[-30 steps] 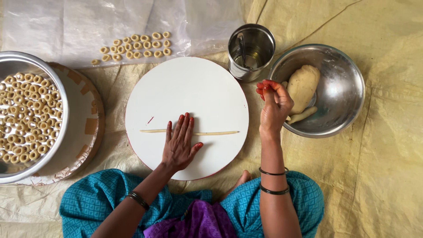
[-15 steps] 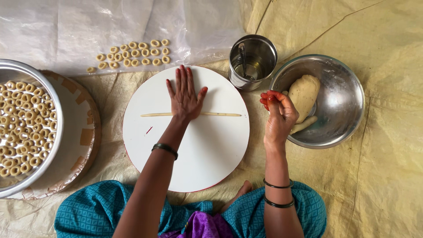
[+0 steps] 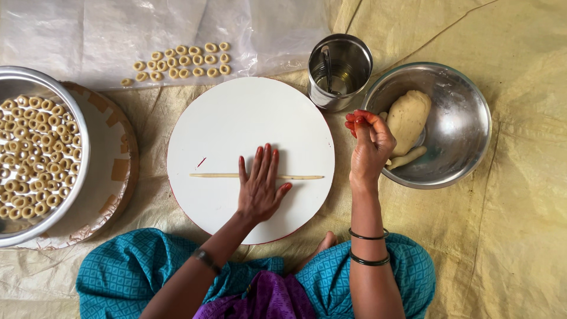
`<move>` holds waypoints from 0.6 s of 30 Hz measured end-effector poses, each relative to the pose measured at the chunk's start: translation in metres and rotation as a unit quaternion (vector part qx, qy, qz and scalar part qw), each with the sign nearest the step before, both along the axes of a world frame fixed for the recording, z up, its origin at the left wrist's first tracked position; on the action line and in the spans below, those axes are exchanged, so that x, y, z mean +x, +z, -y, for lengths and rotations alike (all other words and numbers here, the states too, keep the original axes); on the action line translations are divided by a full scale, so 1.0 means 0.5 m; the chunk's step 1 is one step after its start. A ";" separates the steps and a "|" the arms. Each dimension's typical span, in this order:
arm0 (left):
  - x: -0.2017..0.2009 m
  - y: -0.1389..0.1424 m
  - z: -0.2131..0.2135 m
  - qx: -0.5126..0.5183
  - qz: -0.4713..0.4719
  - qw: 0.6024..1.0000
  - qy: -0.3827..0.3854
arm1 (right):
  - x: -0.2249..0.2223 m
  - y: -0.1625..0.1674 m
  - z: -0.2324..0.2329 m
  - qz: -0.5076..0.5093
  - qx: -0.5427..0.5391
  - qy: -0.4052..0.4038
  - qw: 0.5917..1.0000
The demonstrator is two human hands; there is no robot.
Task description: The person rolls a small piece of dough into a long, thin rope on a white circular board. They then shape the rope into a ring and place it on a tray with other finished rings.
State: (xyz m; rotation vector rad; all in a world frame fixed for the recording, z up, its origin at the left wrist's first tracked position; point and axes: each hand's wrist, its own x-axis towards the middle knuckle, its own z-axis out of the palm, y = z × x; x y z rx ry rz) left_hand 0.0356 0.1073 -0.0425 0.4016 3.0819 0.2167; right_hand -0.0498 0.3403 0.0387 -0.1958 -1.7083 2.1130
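Left hand [image 3: 260, 186] flat, fingers spread, on dough rope [image 3: 218, 175] on white board [image 3: 248, 112]; right hand [image 3: 369, 142] raised w/ fingertips pinched, contents unclear, beside dough bowl [image 3: 466, 147].

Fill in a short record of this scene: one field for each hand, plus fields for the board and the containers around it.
Left hand: flat on a thin dough rope
Right hand: raised, fingers pinched, beside the bowl
Board: round, white, bears the rope
Bowl: steel, holds a dough lump
Cup: steel, behind the board
Tray: left, full of dough rings
Sheet: clear, with more rings
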 end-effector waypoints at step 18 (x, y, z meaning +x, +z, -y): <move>-0.253 0.021 -0.035 0.055 0.030 0.994 0.092 | 0.003 0.015 -0.004 0.007 0.007 -0.001 1.000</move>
